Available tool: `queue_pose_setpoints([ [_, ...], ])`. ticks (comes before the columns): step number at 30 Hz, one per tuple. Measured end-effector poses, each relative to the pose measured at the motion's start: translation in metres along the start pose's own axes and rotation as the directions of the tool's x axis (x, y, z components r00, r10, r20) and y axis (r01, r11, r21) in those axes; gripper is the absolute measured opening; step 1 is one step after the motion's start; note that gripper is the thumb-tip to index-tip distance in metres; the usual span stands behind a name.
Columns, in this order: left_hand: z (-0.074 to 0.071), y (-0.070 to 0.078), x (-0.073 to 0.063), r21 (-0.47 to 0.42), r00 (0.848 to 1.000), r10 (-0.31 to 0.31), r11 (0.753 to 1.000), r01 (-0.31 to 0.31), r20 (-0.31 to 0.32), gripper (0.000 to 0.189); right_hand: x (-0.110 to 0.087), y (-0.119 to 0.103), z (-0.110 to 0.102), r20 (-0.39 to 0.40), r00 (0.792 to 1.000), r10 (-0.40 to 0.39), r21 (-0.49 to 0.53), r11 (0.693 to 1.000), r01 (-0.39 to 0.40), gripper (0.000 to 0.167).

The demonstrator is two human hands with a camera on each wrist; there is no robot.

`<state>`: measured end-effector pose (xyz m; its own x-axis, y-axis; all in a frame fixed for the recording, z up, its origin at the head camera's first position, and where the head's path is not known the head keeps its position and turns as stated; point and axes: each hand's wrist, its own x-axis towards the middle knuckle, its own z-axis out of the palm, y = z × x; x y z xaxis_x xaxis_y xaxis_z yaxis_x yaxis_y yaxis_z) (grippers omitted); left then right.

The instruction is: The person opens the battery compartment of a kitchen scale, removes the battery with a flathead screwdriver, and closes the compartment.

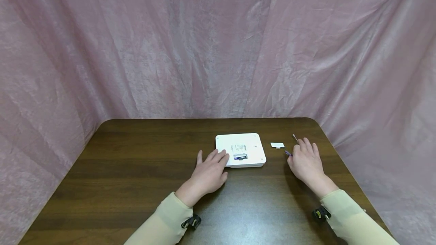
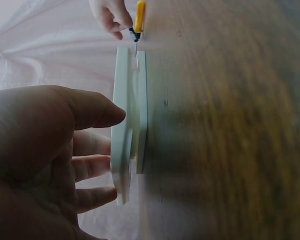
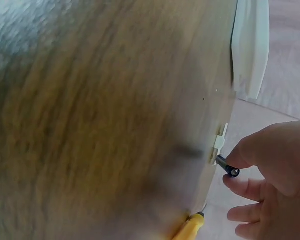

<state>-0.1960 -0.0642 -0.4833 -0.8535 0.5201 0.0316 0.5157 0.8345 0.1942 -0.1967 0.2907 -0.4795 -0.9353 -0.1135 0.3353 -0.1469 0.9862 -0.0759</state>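
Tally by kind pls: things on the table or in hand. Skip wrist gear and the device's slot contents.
White device: 1
White cover: 1
Battery, pinched in the right hand: 1
Yellow-handled screwdriver: 1
Total: 4

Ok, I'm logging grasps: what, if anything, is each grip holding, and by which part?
The right grip pinches a small battery by its sides. The left grip rests on the white device, apparently holding nothing.
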Motion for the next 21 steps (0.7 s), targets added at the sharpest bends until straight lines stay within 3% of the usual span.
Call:
queue_pose_setpoints([
  [21,0.0003,0.0000,0.0000,0.009,1.000,0.004,1.000,-0.004,-0.004,0.061,0.0024,-0.0044,0.0052,0.147,0.989,0.012,-0.070,0.998,-0.002,0.035],
])
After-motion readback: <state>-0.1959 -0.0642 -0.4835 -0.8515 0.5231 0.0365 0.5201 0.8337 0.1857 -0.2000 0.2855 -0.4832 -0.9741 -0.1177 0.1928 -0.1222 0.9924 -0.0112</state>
